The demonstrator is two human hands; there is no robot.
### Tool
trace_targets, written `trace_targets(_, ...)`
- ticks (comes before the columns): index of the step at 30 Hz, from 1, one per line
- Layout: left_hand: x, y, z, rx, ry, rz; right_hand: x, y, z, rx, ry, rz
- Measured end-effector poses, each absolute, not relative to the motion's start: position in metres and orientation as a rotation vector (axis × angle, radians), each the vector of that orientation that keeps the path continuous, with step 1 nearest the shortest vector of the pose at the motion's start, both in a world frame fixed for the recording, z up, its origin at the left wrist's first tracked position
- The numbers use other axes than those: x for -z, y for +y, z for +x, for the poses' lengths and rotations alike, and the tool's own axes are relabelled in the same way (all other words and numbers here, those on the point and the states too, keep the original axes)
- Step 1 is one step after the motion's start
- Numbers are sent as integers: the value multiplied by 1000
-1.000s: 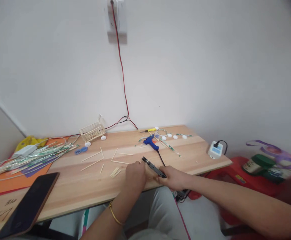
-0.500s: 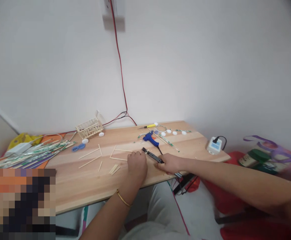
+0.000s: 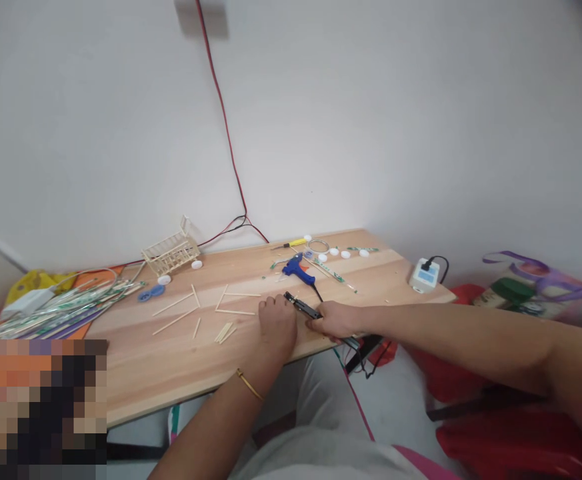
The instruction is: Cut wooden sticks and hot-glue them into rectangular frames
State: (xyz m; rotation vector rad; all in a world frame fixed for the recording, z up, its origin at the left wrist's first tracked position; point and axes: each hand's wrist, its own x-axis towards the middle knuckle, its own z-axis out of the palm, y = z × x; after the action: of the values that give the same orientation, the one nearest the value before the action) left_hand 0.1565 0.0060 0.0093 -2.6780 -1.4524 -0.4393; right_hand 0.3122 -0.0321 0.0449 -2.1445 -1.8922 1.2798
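My right hand (image 3: 335, 320) is closed around dark pliers (image 3: 305, 307), whose jaws point up and left toward my other hand. Just left of those jaws, my left hand (image 3: 277, 327) rests low over the table with its fingers curled. Whatever it may pinch is hidden behind the knuckles. Thin wooden sticks (image 3: 235, 311) form an open frame left of that hand, beside a small bundle of short sticks (image 3: 225, 332). More long sticks (image 3: 175, 321) lie farther left. Beyond the pliers sits a blue glue gun (image 3: 298, 269).
A small stick-built cart (image 3: 171, 253) stands by the wall. White caps (image 3: 333, 252), a yellow-handled screwdriver (image 3: 295, 243) and a wire coil (image 3: 318, 247) lie at the back. Packaged sticks (image 3: 81, 303) pile up at left. A white power adapter (image 3: 425, 275) sits at the right edge.
The view has shifted slightly, so the table objects appear a little higher and farther left. My left hand and the pliers' jaws look closer together. My right hand keeps hold of the pliers.
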Motion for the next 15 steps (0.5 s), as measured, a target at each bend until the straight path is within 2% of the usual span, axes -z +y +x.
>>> trace_targets(8, -8, 8, 157, 448, -1430, -2675, -53, -24, 312, -1453, -1853, -2150)
trace_targets(15, -5, 8, 156, 475, -1422, -2669, -62, -21, 310, -1142, -1993, -2288)
